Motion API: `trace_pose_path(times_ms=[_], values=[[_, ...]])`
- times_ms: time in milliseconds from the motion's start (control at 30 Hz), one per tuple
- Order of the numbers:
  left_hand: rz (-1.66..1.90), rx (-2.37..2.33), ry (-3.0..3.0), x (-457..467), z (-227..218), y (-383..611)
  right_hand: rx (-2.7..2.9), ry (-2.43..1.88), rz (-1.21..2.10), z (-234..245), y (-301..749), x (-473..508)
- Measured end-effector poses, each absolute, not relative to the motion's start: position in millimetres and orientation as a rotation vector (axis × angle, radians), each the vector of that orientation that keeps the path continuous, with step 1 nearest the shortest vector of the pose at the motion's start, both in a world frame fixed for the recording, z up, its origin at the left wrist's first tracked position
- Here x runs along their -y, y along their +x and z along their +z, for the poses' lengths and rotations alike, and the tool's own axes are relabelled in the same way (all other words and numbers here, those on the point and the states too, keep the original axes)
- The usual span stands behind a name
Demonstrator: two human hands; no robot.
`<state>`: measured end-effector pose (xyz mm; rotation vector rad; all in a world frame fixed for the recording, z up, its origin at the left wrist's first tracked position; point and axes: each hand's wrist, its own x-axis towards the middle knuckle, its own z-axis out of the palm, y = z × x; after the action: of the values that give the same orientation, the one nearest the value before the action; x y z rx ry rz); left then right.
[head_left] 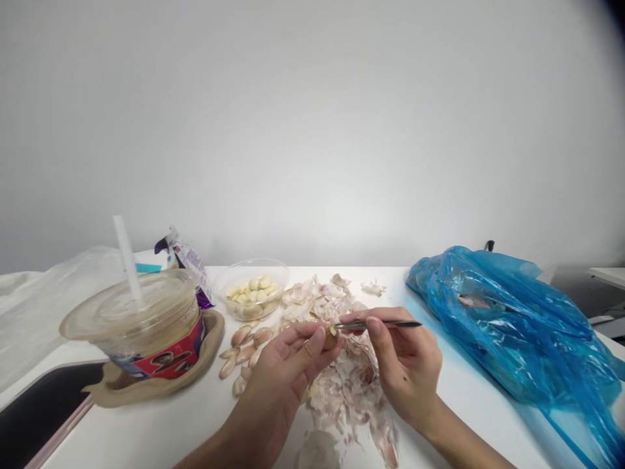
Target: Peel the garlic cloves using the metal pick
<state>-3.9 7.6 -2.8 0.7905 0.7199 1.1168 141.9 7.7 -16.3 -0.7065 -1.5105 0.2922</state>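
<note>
Between the fingertips of my left hand point(293, 365) is a garlic clove point(331, 337), its pale cut end turned toward the right. My right hand point(407, 365) pinches a slim metal tool point(385, 324), like tweezers or a small knife, whose tip touches the clove. Below and behind both hands spreads a heap of papery garlic skins point(342, 384). Several unpeeled cloves point(241, 352) lie left of my left hand. Behind them stands a clear plastic bowl point(278, 277) holding peeled cloves point(254, 290).
At left, a lidded plastic cup point(166, 326) with a straw sits in a cardboard holder point(170, 394), beside a phone point(46, 410). A purple and white wrapper point(188, 260) lies behind it. A blue plastic bag point(508, 332) covers the right side of the white table point(469, 417).
</note>
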Motion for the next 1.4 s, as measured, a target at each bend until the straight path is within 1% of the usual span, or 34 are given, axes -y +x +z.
trace_pose_path(times_ms=[567, 967, 1167, 1400], values=[[1.153, -0.712, 0.735, -9.0, -4.6, -4.7, 1.644, -0.693, 0.267, -9.6, 141.5, -8.8], [1.114, -0.738, 0.755, -7.3, -9.4, -5.7, 1.841, -0.566, 0.079, -7.1, 141.7, -9.1], [1.125, -0.771, 0.744, -7.6, -9.1, -2.7, 1.833, -0.566, 0.024, -10.6, 141.9, -8.5], [1.171, -0.801, 0.799, -5.1, -9.8, -1.0, 1.753, -0.664, 0.065, -13.9, 140.1, -9.4]])
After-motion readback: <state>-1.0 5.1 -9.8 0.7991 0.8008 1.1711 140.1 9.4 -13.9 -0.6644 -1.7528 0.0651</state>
